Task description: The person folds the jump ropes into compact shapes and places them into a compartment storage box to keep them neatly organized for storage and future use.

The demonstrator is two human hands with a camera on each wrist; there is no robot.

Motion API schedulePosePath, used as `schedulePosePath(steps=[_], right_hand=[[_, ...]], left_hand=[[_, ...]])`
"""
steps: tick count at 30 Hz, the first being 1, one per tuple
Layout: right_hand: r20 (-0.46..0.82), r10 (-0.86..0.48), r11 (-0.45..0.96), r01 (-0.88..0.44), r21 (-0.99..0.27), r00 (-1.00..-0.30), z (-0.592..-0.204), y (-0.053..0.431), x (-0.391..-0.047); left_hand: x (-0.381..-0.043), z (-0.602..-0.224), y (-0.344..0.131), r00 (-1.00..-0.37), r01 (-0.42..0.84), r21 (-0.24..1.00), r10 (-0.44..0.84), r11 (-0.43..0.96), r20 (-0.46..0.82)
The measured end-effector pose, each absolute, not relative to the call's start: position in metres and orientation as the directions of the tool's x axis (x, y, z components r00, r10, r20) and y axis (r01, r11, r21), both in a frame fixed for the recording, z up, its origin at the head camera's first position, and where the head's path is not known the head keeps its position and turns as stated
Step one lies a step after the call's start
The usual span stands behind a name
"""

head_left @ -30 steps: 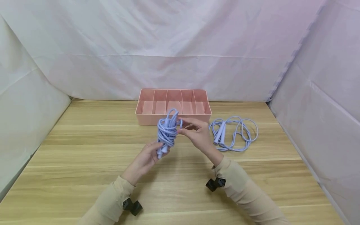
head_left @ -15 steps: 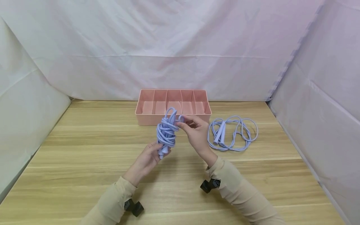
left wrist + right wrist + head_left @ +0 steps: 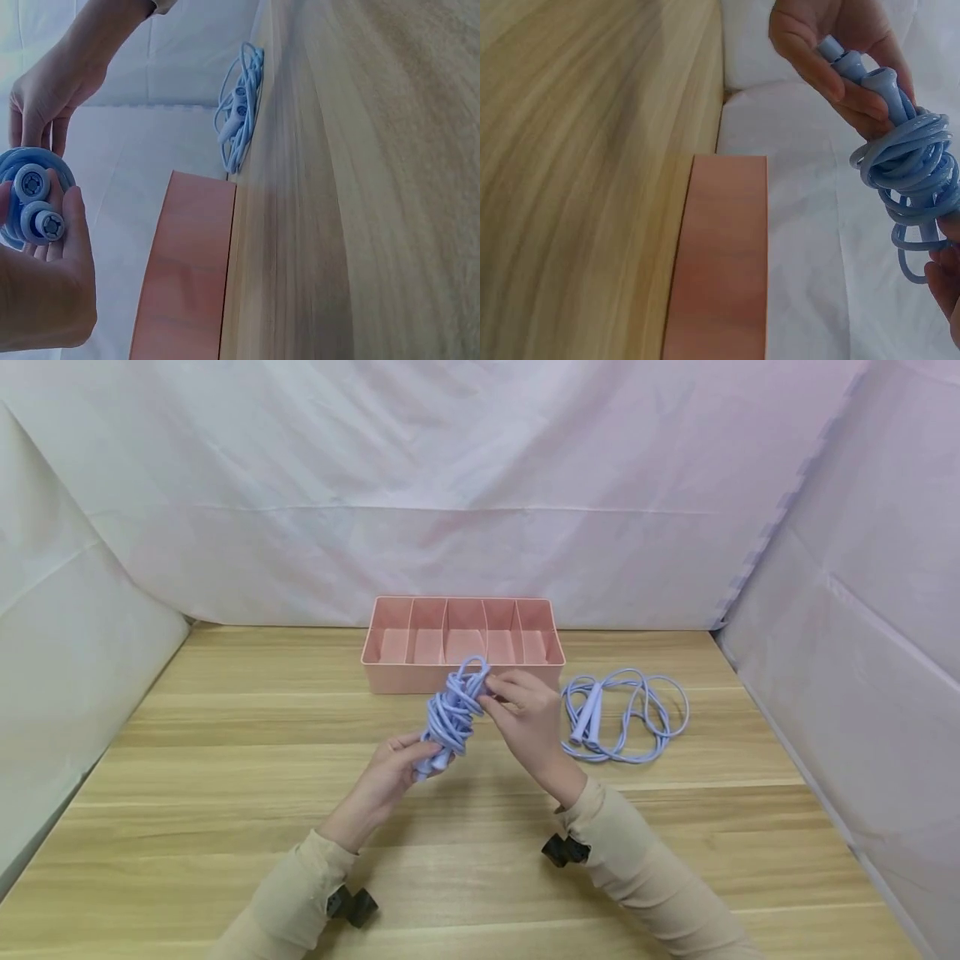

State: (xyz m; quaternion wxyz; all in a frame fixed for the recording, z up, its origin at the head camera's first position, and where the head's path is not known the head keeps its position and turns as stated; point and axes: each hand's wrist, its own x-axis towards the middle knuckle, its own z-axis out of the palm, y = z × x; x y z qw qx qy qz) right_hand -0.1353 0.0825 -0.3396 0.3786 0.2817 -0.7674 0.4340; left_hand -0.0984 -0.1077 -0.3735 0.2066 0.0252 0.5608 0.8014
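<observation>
A light blue jump rope (image 3: pixel 448 717), its cord wound in several turns round its two handles, is held up above the table in front of the box. My left hand (image 3: pixel 392 770) grips the handle ends at the lower left of the bundle; in the right wrist view those handle ends (image 3: pixel 881 84) poke out past the fingers. With thumb and fingertips my right hand (image 3: pixel 528 717) pinches the cord at the bundle's upper right. A small loop of cord (image 3: pixel 472 662) stands up from the top. The pinched end of the cord is hidden behind my right fingers.
Behind the bundle stands a pink box (image 3: pixel 390 678) with several compartments. To the right a second light blue jump rope (image 3: pixel 588 714) lies loosely coiled on the wooden table (image 3: pixel 225 793). White cloth (image 3: pixel 465 460) hangs at the back and both sides.
The bundle has tilted further to the right at its top. The small loop that stuck out at my right fingertips is now drawn in against the bundle, with my right fingers close to it.
</observation>
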Motion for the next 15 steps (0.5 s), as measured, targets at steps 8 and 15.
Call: schedulePosePath(steps=[8, 15], right_hand=[[0.764, -0.193, 0.428, -0.754, -0.499, -0.615, -0.3410, 0.0855, -0.1317], [0.657, -0.102, 0.281, -0.655, -0.701, -0.747, -0.3436, 0.0800, -0.1252]], left_hand=[[-0.0958, -0.3697, -0.1081, -0.925, -0.308, 0.922, 0.298, -0.233, -0.234], [-0.0960, -0.3659, -0.1043, -0.942, -0.283, 0.952, 0.218, -0.113, -0.254]])
